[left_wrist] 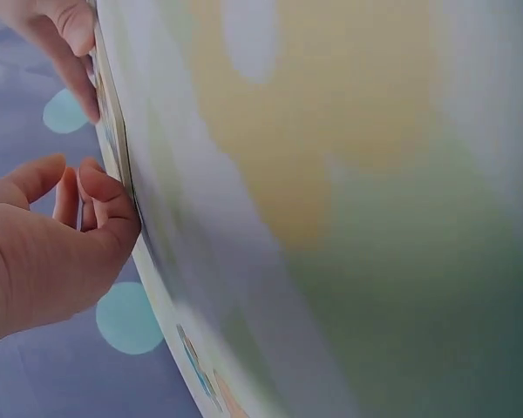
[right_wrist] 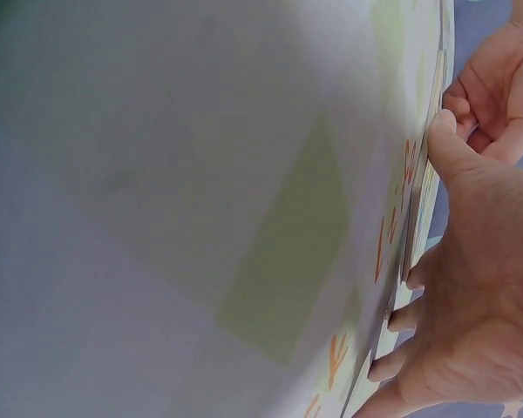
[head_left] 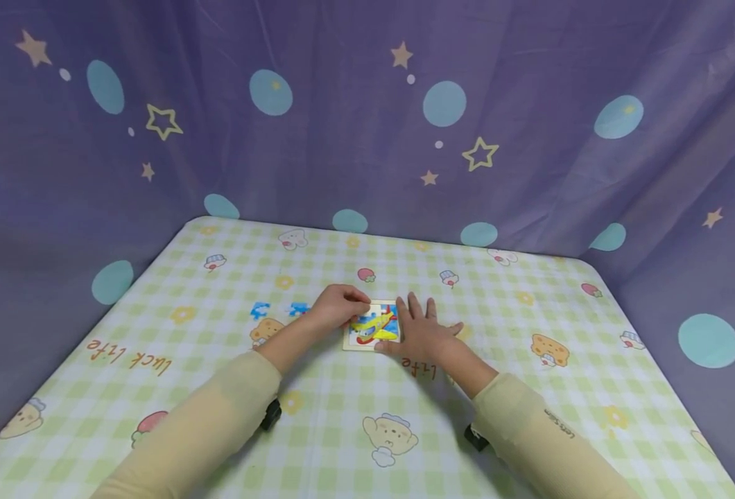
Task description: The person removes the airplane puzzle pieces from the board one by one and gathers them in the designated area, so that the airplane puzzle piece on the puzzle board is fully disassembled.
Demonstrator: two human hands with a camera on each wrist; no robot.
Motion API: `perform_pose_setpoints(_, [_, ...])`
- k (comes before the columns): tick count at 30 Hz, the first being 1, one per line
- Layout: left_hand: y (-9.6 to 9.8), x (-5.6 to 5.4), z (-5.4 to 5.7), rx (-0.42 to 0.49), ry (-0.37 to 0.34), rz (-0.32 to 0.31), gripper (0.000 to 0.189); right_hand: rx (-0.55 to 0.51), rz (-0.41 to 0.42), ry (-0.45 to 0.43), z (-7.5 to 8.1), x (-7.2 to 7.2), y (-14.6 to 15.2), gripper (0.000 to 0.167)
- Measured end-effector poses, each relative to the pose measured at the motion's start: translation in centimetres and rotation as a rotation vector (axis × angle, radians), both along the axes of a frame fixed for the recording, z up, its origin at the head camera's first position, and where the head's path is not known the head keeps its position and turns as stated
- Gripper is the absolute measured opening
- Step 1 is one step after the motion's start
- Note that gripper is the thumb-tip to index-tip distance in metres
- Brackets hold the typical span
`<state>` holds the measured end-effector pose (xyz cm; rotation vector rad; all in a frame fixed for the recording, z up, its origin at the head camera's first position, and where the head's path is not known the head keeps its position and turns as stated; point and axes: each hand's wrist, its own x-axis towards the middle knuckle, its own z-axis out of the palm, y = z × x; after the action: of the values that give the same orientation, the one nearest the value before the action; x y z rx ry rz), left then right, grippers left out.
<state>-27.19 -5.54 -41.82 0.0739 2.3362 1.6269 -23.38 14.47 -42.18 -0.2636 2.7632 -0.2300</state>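
A small jigsaw puzzle [head_left: 374, 326] in a pale frame lies on the table, showing a yellow and red airplane on blue. White backing shows in its upper left part. My left hand [head_left: 336, 307] is at that upper left corner, fingers bent, thumb and index tips close together; whether a piece is between them is hidden. In the left wrist view the curled fingers of the left hand [left_wrist: 61, 248] touch the frame edge. My right hand [head_left: 426, 336] rests on the puzzle's right side with fingers spread, thumb at the lower edge.
Two loose blue puzzle pieces, one farther left [head_left: 259, 310] and one nearer the left hand [head_left: 299, 309], lie on the tablecloth [head_left: 317, 443], which has green checks and printed cartoons. A purple curtain [head_left: 355, 159] with stars and dots stands behind the table.
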Motion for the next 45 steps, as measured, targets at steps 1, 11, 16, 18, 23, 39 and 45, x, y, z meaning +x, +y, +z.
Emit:
perform_pose_setpoints(1, [0.2,0.0,0.0,0.0,0.001,0.004,0.016,0.0,-0.001,-0.004,-0.1,0.0,0.0,0.11])
perform_pose_setpoints(11, [2.1,-0.1,0.0,-0.049,0.031,-0.005,0.011,0.014,-0.001,-0.014,-0.2,0.0,0.0,0.109])
perform_pose_setpoints(16, [2.3,-0.2,0.0,-0.058,0.043,-0.003,0.01,0.012,0.003,-0.01,-0.1,0.0,0.0,0.109])
perform_pose_setpoints(18, [2.3,-0.2,-0.1,-0.075,0.044,0.001,0.009,0.008,0.006,-0.003,0.0,0.0,0.0,0.109])
perform_pose_setpoints(23, [2.5,-0.3,-0.2,-0.16,0.059,0.005,0.009,0.005,0.007,0.002,0.0,0.0,0.0,0.108])
perform_pose_setpoints(39, [2.7,-0.5,-0.5,-0.19,0.034,0.006,0.015,0.006,0.01,-0.008,0.0,0.1,-0.1,0.109])
perform_pose_setpoints(45, [2.6,-0.5,-0.3,-0.13,0.0,0.002,0.018,0.008,0.001,-0.001,0.1,0.0,-0.1,0.109])
